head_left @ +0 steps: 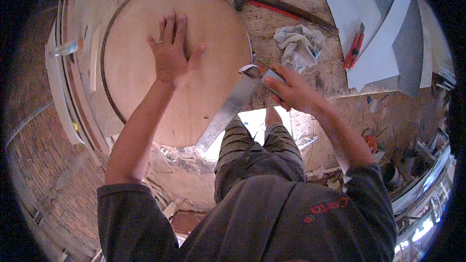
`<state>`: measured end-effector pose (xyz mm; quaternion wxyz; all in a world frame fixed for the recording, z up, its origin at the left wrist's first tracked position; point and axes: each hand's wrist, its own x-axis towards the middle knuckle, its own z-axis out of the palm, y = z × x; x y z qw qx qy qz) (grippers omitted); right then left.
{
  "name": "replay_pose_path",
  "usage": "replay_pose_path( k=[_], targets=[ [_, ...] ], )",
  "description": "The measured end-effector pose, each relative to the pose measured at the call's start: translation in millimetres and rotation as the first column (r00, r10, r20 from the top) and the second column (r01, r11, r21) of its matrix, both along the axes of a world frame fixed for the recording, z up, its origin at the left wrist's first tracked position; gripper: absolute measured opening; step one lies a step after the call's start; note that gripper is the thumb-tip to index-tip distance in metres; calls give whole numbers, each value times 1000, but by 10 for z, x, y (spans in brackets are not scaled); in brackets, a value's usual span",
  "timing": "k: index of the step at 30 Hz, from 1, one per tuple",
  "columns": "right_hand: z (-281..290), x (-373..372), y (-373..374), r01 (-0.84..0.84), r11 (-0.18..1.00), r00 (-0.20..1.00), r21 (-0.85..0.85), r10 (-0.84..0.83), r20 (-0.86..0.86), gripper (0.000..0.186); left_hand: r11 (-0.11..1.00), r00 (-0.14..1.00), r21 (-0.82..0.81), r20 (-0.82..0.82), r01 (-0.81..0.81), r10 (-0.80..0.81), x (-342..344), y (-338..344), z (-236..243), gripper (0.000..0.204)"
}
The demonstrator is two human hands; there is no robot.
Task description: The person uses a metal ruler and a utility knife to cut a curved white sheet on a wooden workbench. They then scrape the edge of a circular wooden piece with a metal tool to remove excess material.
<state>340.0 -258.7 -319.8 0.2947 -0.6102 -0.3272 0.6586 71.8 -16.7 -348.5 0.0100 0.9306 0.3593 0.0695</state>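
Note:
A large round wooden panel (pixel 213 34) with a dark rim lies on the worktable. My left hand (pixel 174 51) rests flat on its face, fingers spread. Just past the panel's right edge, my right hand (pixel 293 90) is closed around a grey hand tool (pixel 273 79); the fingers partly cover it, so its exact kind is unclear. Its front end is beside the panel edge, near a small pale curled piece (pixel 249 70). From there a pale grey straight strip (pixel 228 109) slants down along the panel's lower right edge toward me.
A hammer (pixel 272 6) lies beyond the panel, with a crumpled white cloth (pixel 298 43) nearer my right hand. Farther right, a red utility knife (pixel 355 48) rests on white and grey sheets (pixel 388 60). A clear bottle (pixel 68 48) is at the far left. Scraps litter the floor (pixel 335 177).

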Motion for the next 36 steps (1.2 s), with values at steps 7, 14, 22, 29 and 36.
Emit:
replay_pose_path(
  k=[7, 14, 22, 29, 36],
  targets=[
    [49, 196, 203, -43, 999, 999, -34, 43, 10, 37, 1000, 1000, -16, -14, -4, 4, 25, -1, 42, 91],
    [-17, 425, 298, -92, 989, 995, 118, 86, 54, 39, 1000, 1000, -30, 2, 0, 0, 38, -46, 82, 89],
    [102, 633, 426, -151, 988, 988, 42, 151, -10, 40, 998, 1000, -55, -22, -11, 10, 21, -66, 95, 91],
    [-103, 656, 450, -174, 978, 984, 118, 168, 64, 37, 999, 1000, -47, -16, -6, 5, 13, -49, 78, 92],
    [-25, 694, 751, -248, 968, 969, 48, 246, 34, 36, 999, 1000, -48, -18, 1, -2, 23, -15, 83, 92]
  ],
)
